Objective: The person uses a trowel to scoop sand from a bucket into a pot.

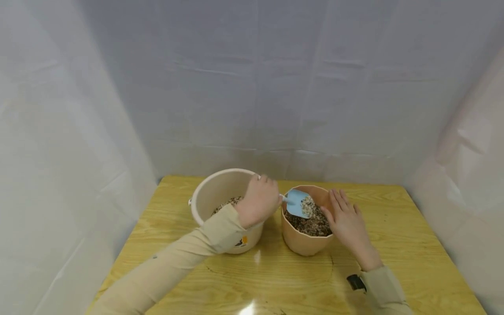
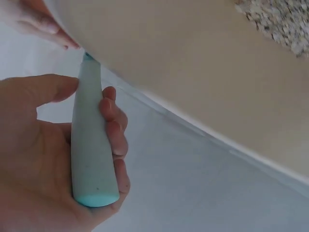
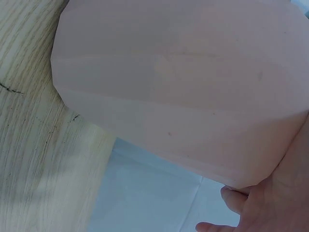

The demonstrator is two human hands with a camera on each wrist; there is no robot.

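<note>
My left hand [image 1: 257, 201] curls around the pale blue plastic scoop [image 1: 298, 203], holding its gravel over the faceted terracotta-pink pot [image 1: 305, 243] on the desk [image 1: 393, 245], which my spread right hand [image 1: 346, 221] steadies beside the cream bucket [image 1: 214, 192].

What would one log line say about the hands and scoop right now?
left hand: grips blue scoop, gravel-loaded, over pink pot | right hand: rests on pot's side | cream bucket: beside pot, on table

From head height we are looking down at the table [image 1: 393, 245]; both wrist views are sitting close, the right sharing the pink pot [image 1: 305, 245] [image 3: 193, 96].
</note>
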